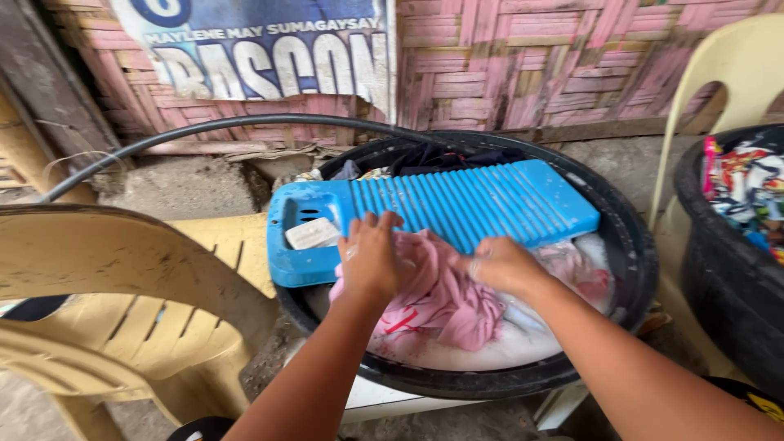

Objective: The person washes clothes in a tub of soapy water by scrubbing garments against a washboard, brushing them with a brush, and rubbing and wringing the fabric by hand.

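A wet pink garment [445, 298] lies bunched on the lower edge of a blue ribbed washboard [482, 204] that rests across a black round basin [633, 245] of soapy water. My left hand [369, 257] grips the left side of the pink cloth. My right hand [500, 263] is closed on its right side. A pale bar of soap [312, 233] sits in the washboard's tray at the left end. Dark clothes [445, 157] lie in the basin behind the board.
A yellow plastic chair [122, 286] stands at the left, close to the basin. Another black tub [727, 269] with colourful laundry [747, 192] sits on a cream plastic chair at the right. A black hose [204, 129] arcs over the back. A pink woven wall stands behind.
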